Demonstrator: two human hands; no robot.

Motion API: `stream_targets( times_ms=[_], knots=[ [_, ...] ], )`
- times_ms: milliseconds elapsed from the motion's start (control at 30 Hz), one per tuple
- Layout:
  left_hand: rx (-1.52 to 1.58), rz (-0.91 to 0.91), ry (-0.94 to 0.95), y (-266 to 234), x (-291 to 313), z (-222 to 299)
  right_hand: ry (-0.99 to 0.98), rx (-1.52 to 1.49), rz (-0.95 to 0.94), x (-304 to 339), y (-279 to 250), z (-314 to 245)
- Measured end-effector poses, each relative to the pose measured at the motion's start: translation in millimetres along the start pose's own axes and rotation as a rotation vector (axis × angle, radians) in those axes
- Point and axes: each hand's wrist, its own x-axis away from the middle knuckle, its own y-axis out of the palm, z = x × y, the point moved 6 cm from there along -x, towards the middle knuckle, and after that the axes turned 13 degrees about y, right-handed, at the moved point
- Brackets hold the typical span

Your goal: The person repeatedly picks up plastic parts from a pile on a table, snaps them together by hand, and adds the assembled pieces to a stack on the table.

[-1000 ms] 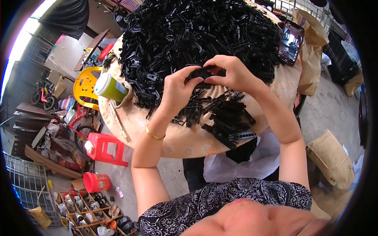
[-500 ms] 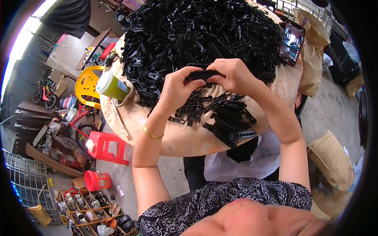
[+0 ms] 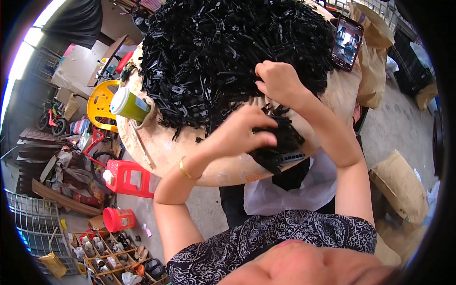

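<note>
A large heap of slim black plastic pieces (image 3: 228,57) covers most of the round table. My left hand (image 3: 240,130), slightly blurred and with a gold bangle at the wrist, reaches over a smaller pile of black plastic pieces (image 3: 287,135) by the near edge. Its thumb and forefinger are apart, with black pieces visible behind the gap. My right hand (image 3: 280,81) is at the near right side of the heap, fingers curled in. Whatever lies in its fingertips is hidden. A ribbed grey-black strip (image 3: 289,157) lies at the front of the smaller pile.
A green cup with white lid (image 3: 129,104) sits in a holder at the table's left edge. A lit phone (image 3: 346,42) leans at the right. A white plastic bag (image 3: 266,199) hangs below the table edge. Red stool (image 3: 128,178) and brown paper sack (image 3: 399,187) flank the table.
My hands have parted from a black piece they held together. The left came down toward me over the smaller pile; the right moved slightly right, over the heap's edge.
</note>
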Motion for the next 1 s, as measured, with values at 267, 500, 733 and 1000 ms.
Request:
stream_targets(
  times_ms=[267, 500, 733, 1000],
  knots=[
    [-0.241, 0.454, -0.3, -32, -28, -42, 0.188, -0.596, 0.032, -16, -11, 18],
    [-0.405, 0.605, -0.234, -56, -5, -58, -0.046, -0.52, -0.185, -8, -19, -3],
    [0.289, 0.644, -0.401, -61, 14, -60, -0.283, -0.039, -0.611, 15, 12, -18],
    [0.592, 0.619, -0.464, -51, 25, -77, -0.183, -0.65, -0.376, -1, -15, -17]
  ],
)
